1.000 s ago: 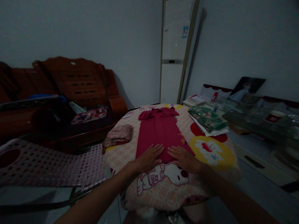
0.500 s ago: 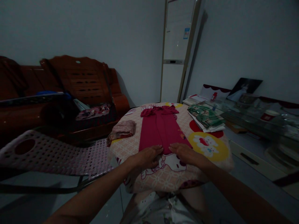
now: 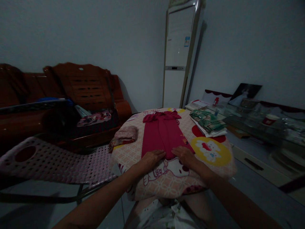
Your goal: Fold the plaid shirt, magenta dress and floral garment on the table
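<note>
A dark pink garment (image 3: 164, 133) lies spread on a padded, patterned cloth (image 3: 162, 187) over a table in front of me. Its far end is bunched up, and its two long edges meet along the middle. My left hand (image 3: 152, 158) rests on the near left edge of the garment, fingers stretched out and flat. On the near right edge lies my right hand (image 3: 184, 155), also flat with its fingers extended. The two sets of fingertips point toward each other with a small gap between them. Neither hand grips the fabric.
A folded pale pink cloth (image 3: 126, 133) sits at the table's left; folded green plaid clothing (image 3: 207, 121) lies at the right. A woven chair (image 3: 71, 162) and wooden sofa (image 3: 83, 86) stand left. To the right is a glass-topped cabinet (image 3: 252, 127) with a paper cup (image 3: 270, 119).
The view has tilted up slightly, so the scene sits a little lower. Both hands stay on the near edge of the garment, with the left fingers lying flatter.
</note>
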### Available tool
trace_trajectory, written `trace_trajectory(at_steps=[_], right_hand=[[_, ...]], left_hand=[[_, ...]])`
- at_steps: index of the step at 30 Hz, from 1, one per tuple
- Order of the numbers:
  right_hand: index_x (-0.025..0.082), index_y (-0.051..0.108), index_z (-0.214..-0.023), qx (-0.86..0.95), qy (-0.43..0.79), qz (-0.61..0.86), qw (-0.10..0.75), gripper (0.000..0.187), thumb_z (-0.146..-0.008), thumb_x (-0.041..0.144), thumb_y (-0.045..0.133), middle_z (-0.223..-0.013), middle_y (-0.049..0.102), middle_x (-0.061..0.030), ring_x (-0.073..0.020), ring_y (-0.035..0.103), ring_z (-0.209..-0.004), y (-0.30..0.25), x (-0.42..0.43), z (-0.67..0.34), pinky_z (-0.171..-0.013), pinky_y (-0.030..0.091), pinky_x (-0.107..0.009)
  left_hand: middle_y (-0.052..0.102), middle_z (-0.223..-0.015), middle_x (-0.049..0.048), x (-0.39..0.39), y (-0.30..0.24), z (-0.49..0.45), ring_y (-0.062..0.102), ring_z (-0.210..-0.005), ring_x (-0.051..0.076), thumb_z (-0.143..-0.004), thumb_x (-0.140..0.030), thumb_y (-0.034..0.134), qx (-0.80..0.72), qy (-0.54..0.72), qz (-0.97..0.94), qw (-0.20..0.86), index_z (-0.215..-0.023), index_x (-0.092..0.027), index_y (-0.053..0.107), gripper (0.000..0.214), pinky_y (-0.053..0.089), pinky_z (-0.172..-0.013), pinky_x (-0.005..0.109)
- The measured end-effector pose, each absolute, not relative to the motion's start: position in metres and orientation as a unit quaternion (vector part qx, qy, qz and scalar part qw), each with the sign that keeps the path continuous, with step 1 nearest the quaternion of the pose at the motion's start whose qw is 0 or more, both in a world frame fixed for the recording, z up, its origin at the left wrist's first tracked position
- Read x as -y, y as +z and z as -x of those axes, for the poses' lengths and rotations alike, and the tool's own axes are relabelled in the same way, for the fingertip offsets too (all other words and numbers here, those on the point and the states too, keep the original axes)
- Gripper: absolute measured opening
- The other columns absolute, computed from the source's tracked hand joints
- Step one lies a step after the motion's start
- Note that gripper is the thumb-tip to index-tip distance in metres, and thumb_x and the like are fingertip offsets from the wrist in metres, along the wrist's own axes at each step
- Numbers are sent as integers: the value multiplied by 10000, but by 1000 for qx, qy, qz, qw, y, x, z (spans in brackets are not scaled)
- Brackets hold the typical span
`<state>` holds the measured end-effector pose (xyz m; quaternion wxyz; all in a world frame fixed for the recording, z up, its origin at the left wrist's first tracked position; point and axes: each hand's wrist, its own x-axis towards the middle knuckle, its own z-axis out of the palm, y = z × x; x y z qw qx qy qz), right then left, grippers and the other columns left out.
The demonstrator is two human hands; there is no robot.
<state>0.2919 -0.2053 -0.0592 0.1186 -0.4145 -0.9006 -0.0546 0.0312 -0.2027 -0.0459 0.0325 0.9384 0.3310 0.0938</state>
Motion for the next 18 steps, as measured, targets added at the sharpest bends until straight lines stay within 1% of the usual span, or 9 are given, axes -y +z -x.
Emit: trace_trajectory(at_steps=[2, 5, 7, 10, 12, 15, 17, 18], right_hand=[[171, 695, -1185, 895, -46, 422, 139, 481, -789, -8, 489, -1202, 696, -134, -236, 625, -1050, -60, 204, -293, -933, 471, -395], [169, 732, -1076, 872, -20, 464, 155, 404, -793, 20, 484, -1041, 736, -115, -213, 640, -971, -49, 196, -290, -878, 464, -329], [171, 744, -1000, 852, -3, 503, 143, 358, -785, 42, 489, -960, 742, -103, -206, 649, -927, -35, 184, -284, -835, 451, -297], [175, 750, -882, 833, 30, 543, 98, 316, -753, 53, 488, -866, 746, -89, -201, 660, -872, -12, 156, -273, -782, 431, -271], [174, 754, -863, 830, 45, 549, 81, 321, -737, 55, 484, -884, 752, -88, -199, 661, -886, 1, 132, -268, -765, 427, -257], [181, 762, -890, 827, 36, 558, 67, 328, -742, 70, 490, -963, 755, -90, -208, 661, -941, 18, 89, -263, -759, 436, -253], [187, 762, -911, 822, 11, 567, 58, 322, -764, 82, 495, -994, 751, -100, -227, 662, -968, 31, 59, -260, -770, 450, -271], [185, 760, -933, 820, -6, 569, 57, 323, -779, 84, 494, -1012, 747, -111, -238, 661, -982, 37, 45, -259, -786, 458, -285]], left_hand=[[592, -1380, 129, 200, -43, -26, 595, -1224, 237, -849, -68, 489, -321, 113, -937, 74, -1364, -183, 549, 531, 477, -1006, 343], [677, -1263, 89, 184, -25, -20, 649, -1113, 212, -804, -39, 497, -295, 118, -934, 164, -1292, -202, 621, 529, 486, -949, 282], [722, -1173, 64, 165, -8, -19, 672, -1028, 189, -774, 0, 460, -267, 104, -930, 232, -1226, -201, 674, 538, 484, -901, 239], [753, -1078, 29, 125, 16, -17, 673, -962, 164, -715, 31, 426, -233, 77, -915, 319, -1118, -191, 734, 553, 474, -869, 208], [766, -986, -4, 94, 27, -17, 665, -892, 153, -678, 16, 454, -243, 65, -900, 356, -1037, -191, 760, 515, 478, -804, 187], [756, -841, -34, 46, 39, -18, 631, -746, 137, -642, -20, 504, -278, 42, -880, 383, -939, -181, 770, 430, 466, -680, 167], [732, -759, -31, 17, 46, -21, 609, -687, 135, -632, -30, 521, -307, 33, -879, 363, -858, -162, 767, 360, 454, -641, 173], [716, -719, -25, 5, 49, -24, 603, -667, 139, -627, -30, 530, -329, 49, -882, 334, -811, -152, 761, 319, 453, -633, 181]])
